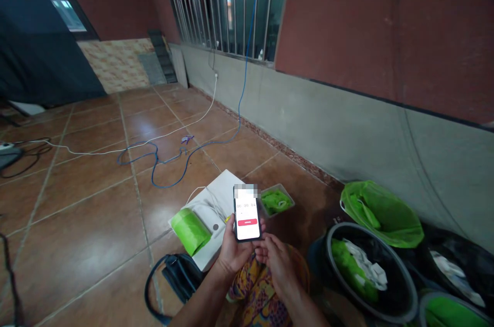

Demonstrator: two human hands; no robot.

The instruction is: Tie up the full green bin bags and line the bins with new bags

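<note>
On my head feed, the phone [248, 232] sits above the edge of the white board [226, 185], cradled in the left hand [235, 251], whose fingers are closed around it and partly hidden underneath. A blurred patch covers the screen's top; small digits and a red bar show below. The right hand [278, 255] is half curled just beside the phone's lower corner, nothing visible in it; I can't tell whether it touches. A yellow thing [227, 219] by the left thumb is mostly covered. At lower right, a green-lined bin [455, 311] is cut off by my frame. Brown tiles [96, 234] run to a grey and dark-red wall [309, 116] with a barred window [231, 13]; a blue cable [242, 95] trails down across the floor.
</note>
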